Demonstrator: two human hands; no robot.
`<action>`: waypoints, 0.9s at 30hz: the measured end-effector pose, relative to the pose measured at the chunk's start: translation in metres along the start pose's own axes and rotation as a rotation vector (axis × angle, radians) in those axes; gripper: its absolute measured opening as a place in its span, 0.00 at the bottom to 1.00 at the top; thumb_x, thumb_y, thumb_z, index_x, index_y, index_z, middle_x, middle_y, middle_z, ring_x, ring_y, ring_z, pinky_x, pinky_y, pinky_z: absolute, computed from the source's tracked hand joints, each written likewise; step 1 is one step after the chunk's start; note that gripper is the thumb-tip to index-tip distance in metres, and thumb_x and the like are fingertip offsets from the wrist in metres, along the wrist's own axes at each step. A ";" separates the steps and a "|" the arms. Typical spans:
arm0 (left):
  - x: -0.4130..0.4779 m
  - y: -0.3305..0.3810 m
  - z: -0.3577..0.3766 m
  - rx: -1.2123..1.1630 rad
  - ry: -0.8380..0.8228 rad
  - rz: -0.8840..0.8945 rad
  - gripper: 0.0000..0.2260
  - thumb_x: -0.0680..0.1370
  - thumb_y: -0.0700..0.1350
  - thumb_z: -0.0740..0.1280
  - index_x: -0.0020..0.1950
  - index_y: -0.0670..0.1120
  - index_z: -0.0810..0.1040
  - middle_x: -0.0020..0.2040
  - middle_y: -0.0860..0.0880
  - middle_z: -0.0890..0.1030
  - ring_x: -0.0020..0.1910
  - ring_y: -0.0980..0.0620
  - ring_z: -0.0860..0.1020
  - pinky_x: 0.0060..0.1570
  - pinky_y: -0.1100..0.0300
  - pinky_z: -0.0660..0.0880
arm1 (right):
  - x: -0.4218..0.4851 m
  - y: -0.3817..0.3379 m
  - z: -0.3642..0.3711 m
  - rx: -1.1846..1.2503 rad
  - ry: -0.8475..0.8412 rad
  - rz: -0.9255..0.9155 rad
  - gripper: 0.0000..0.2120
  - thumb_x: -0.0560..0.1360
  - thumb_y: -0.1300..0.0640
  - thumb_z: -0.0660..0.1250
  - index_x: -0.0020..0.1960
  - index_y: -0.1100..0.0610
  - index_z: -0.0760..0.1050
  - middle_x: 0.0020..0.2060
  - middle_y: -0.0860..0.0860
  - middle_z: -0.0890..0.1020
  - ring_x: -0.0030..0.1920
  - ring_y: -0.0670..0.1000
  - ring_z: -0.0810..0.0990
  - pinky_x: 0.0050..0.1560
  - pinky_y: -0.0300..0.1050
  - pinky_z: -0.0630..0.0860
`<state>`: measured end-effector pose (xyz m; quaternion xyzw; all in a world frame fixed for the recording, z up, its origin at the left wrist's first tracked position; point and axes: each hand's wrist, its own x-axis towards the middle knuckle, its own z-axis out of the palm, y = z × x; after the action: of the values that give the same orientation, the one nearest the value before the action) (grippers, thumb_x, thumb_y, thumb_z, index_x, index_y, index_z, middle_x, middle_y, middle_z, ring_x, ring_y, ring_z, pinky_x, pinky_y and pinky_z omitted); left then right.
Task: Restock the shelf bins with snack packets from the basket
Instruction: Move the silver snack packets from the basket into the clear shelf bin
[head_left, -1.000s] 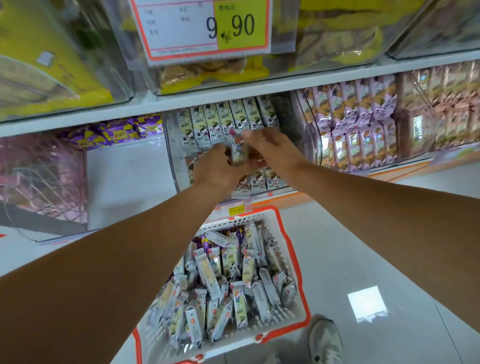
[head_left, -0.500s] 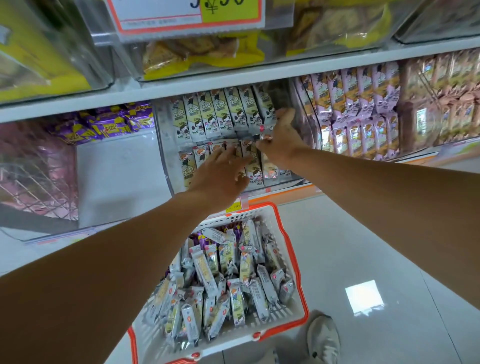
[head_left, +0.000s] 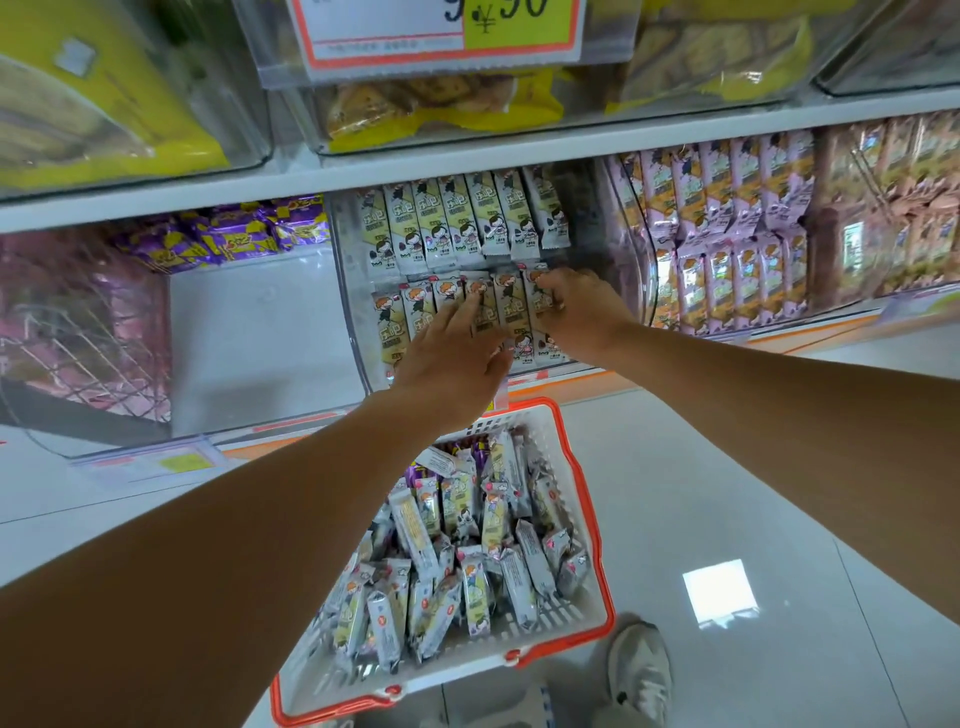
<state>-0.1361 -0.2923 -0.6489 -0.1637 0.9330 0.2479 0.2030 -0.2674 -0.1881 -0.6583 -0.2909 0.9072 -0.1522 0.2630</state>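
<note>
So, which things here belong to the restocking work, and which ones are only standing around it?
Belong to the job: left hand flat on the front row of packets; right hand gripping its right end; clear bin; basket of loose packets.
Just there: yellow bags; price sign; purple packets; lilac packets; shoe.

The basket (head_left: 457, 675) sits on the floor (head_left: 727, 467) in front of the lower shelf, with loose packets (head_left: 467, 545) piled in it and a shoe (head_left: 641, 670) just to its right. Directly above and behind it, the middle bin (head_left: 350, 312) holds an upper row (head_left: 467, 223) and a lower row (head_left: 410, 312) of upright packets. The left hand (head_left: 452, 358) lies on the lower row; the right hand (head_left: 582, 312) curls over the end packet (head_left: 540, 306) at its right. A left bin (head_left: 249, 332) and a right bin (head_left: 628, 249) flank it, under the upper shelf (head_left: 467, 161).
</note>
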 end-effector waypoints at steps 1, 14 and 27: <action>-0.003 0.001 0.000 -0.013 -0.008 -0.002 0.19 0.84 0.55 0.49 0.76 0.58 0.63 0.80 0.49 0.45 0.79 0.48 0.43 0.75 0.49 0.47 | -0.002 0.001 -0.001 -0.014 -0.030 -0.017 0.13 0.75 0.65 0.61 0.58 0.59 0.76 0.53 0.56 0.78 0.53 0.57 0.78 0.45 0.41 0.70; -0.081 -0.020 0.005 -0.156 0.470 0.233 0.07 0.74 0.36 0.61 0.44 0.45 0.77 0.43 0.49 0.76 0.41 0.47 0.75 0.35 0.57 0.73 | -0.082 -0.048 0.004 0.191 0.194 -0.334 0.08 0.77 0.63 0.62 0.47 0.56 0.80 0.25 0.41 0.73 0.26 0.42 0.72 0.27 0.32 0.62; -0.120 -0.133 0.081 -0.180 -0.091 -0.205 0.14 0.80 0.44 0.59 0.64 0.51 0.74 0.65 0.48 0.75 0.63 0.48 0.73 0.61 0.54 0.72 | -0.087 -0.062 0.125 -0.056 -0.406 0.095 0.05 0.79 0.57 0.60 0.53 0.56 0.73 0.44 0.52 0.77 0.41 0.51 0.77 0.40 0.43 0.73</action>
<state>0.0458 -0.3345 -0.7106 -0.2644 0.8753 0.3154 0.2537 -0.1084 -0.1988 -0.6998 -0.2797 0.8521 -0.0528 0.4392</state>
